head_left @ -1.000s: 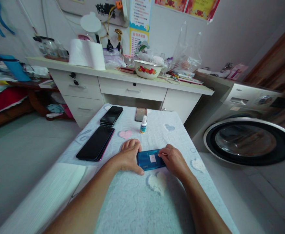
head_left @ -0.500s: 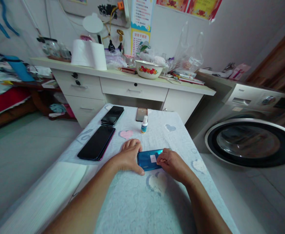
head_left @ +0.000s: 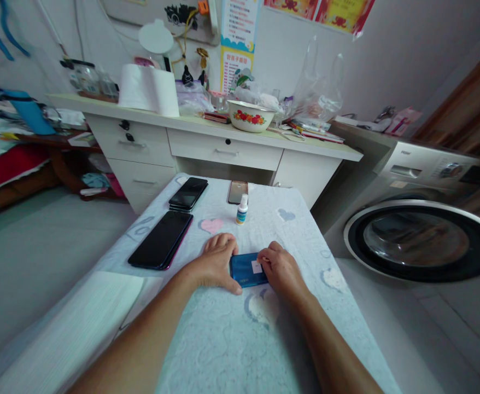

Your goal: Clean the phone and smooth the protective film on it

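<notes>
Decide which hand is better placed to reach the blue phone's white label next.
Right, likely: the right hand is at the white label; the left hand braces one end of the blue phone.

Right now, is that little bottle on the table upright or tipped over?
Upright. The white-topped spray bottle stands on its base on the heart-patterned cloth, with its white top uppermost and its label below.

We see a blue OPPO smartphone lying flat, back up and lengthwise from left to right on the cloth-covered tabletop, its smooth back carrying a small white label and brand lettering near the left end, its right end hidden from us.
</notes>
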`<control>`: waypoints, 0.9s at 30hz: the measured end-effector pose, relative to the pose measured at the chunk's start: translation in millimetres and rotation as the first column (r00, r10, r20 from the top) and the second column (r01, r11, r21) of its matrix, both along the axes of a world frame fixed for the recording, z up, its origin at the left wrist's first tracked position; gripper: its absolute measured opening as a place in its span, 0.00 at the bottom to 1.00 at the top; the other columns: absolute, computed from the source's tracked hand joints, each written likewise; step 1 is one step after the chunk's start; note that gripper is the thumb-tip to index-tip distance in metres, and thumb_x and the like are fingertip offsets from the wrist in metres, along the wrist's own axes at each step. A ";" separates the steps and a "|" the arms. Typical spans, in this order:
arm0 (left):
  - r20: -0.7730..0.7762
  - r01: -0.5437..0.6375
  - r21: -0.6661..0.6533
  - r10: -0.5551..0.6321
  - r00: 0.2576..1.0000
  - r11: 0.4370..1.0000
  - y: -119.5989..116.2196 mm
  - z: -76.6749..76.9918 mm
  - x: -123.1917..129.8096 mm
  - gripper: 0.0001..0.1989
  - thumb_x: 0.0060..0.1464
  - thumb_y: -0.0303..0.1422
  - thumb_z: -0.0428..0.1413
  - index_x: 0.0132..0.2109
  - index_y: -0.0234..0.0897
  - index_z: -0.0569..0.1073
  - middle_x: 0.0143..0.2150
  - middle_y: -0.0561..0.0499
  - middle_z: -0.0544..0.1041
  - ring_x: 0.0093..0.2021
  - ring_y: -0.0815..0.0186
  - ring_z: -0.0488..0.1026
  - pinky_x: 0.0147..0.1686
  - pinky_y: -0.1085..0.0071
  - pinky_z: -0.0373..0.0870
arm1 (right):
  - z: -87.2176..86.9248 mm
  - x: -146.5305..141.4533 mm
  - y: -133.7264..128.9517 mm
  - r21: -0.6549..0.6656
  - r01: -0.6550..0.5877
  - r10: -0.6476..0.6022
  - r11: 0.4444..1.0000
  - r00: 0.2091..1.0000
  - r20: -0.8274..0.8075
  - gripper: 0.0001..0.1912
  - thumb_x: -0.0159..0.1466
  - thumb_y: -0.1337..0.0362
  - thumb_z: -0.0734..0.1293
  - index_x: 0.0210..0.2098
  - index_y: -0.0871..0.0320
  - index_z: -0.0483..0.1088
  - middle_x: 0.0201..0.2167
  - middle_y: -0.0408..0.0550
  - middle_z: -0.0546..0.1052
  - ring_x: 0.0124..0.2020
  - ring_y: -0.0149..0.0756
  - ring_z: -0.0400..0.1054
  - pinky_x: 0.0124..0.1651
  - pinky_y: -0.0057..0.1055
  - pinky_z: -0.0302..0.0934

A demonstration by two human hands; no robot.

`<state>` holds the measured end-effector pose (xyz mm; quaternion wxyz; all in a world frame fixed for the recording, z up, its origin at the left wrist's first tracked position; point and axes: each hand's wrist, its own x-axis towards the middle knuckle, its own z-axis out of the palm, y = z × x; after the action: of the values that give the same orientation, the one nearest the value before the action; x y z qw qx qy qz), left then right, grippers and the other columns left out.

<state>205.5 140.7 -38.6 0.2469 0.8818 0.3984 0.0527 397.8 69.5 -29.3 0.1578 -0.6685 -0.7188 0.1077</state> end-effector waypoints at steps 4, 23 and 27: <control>0.001 -0.003 0.002 0.003 1.000 1.000 0.2 -0.1 -0.1 0.38 0.20 0.48 0.67 0.41 0.42 0.62 0.53 0.49 0.58 0.58 0.52 0.54 0.57 0.60 0.53 | -2.4 -4.4 3.9 0.021 0.052 -0.052 0.998 0.999 0.007 0.11 0.66 0.66 0.59 0.37 0.55 0.73 0.36 0.47 0.69 0.35 0.31 0.65 0.37 0.24 0.54; 0.023 -0.008 -0.005 0.008 1.000 1.000 0.9 -2.7 -1.2 0.38 0.19 0.48 0.67 0.40 0.43 0.61 0.54 0.49 0.57 0.58 0.52 0.53 0.57 0.60 0.53 | 3.2 1.5 -9.7 -0.043 -0.293 0.285 0.955 0.950 -0.129 0.09 0.60 0.73 0.61 0.29 0.58 0.72 0.30 0.43 0.67 0.31 0.28 0.62 0.35 0.24 0.52; 0.018 -0.007 0.001 0.007 1.000 1.000 1.3 -4.3 -1.5 0.38 0.19 0.48 0.67 0.41 0.42 0.61 0.54 0.49 0.57 0.58 0.52 0.53 0.57 0.60 0.53 | 6.4 9.3 -9.4 -0.058 -0.241 0.231 0.969 0.963 -0.137 0.10 0.59 0.75 0.61 0.29 0.58 0.72 0.30 0.43 0.67 0.30 0.27 0.62 0.35 0.24 0.52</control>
<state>204.0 142.0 -42.9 0.2500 0.8799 0.3993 0.0617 407.2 60.1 -22.9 0.1653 -0.5750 -0.7771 0.1954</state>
